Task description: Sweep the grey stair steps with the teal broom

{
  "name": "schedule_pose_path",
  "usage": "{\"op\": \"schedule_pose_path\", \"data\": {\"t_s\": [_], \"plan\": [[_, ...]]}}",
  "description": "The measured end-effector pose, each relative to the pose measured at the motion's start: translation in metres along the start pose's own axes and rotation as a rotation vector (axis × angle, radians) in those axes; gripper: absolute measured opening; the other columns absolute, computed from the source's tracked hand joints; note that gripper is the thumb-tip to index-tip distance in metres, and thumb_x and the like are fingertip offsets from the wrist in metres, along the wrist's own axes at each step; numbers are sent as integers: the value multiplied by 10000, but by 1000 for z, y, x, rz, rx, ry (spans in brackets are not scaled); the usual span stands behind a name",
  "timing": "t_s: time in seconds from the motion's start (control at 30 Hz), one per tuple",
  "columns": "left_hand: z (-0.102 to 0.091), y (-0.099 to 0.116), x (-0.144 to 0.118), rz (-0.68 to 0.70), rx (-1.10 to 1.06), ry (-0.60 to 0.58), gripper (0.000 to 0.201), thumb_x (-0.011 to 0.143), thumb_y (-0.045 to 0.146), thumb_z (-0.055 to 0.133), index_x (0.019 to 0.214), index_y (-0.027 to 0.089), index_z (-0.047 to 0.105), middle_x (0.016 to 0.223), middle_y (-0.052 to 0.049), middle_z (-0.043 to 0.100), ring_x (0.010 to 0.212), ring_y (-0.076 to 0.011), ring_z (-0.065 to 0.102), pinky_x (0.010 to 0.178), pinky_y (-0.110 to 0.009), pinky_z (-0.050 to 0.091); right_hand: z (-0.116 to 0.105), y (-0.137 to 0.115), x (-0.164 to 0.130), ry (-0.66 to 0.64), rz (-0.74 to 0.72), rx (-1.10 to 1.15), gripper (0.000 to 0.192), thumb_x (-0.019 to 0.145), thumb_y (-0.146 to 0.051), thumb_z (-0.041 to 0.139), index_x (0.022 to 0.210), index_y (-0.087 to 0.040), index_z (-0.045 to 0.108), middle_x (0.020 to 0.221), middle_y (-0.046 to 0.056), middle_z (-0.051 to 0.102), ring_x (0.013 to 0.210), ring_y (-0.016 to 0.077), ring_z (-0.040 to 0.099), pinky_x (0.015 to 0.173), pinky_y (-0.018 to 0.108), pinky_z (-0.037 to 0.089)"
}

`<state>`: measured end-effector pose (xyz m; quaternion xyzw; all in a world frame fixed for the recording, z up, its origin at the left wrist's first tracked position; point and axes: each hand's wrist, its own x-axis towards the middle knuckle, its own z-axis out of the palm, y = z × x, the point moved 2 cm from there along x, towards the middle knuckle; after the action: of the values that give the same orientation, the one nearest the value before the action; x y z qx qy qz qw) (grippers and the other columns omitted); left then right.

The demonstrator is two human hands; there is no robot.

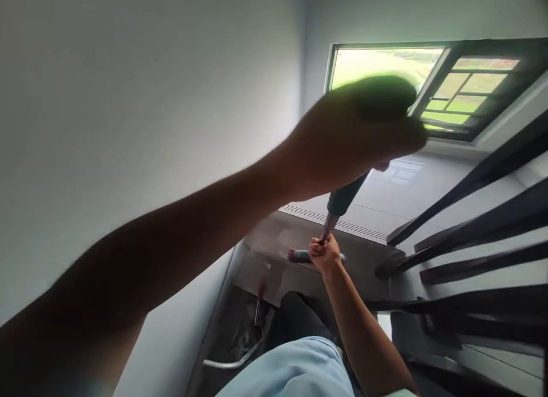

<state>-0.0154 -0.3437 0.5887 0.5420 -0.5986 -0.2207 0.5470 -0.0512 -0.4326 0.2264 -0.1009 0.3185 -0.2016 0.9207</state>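
Observation:
My left hand (363, 123) is raised close to the camera, dark against the window, with its fingers curled. Out from under it runs the teal handle (345, 196) of a tool with a metal shaft. Lower down, my right hand (326, 253) is closed round that shaft below the handle. The tool's far end is hidden, so its exact kind does not show. Behind my right hand, another teal-handled tool with a red end (299, 255) lies on the grey step. A red-handled tool with a thin metal shaft (259, 294) is nearer my legs.
A pale wall (107, 100) rises on the left. Dark railing bars (479, 225) slant across the right. Beyond the grey step (282, 231) is a light tiled floor (377, 197) under a window (385, 63). A pale curved bar (229, 364) lies low, near my clothing.

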Motion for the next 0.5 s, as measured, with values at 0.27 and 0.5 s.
{"op": "schedule_pose_path", "data": {"t_s": [0.27, 0.5], "plan": [[-13, -83, -55, -310, -19, 156, 138, 685, 150, 613, 702, 164, 477, 616, 34, 489, 577, -83, 454, 527, -222, 375, -4, 88, 53, 127, 175, 20, 311, 825, -292, 325, 552, -214, 196, 407, -87, 257, 303, 36, 186, 335, 159, 110], [-47, 30, -69, -97, 342, 321, 174, 750, 233, 659, 640, 147, 556, 632, 37, 542, 603, -108, 550, 567, -213, 417, 58, 99, -9, -185, 349, 30, 310, 873, -311, 377, 588, -188, 367, 470, -53, 408, 339, 30, 243, 339, 146, 173]]}}
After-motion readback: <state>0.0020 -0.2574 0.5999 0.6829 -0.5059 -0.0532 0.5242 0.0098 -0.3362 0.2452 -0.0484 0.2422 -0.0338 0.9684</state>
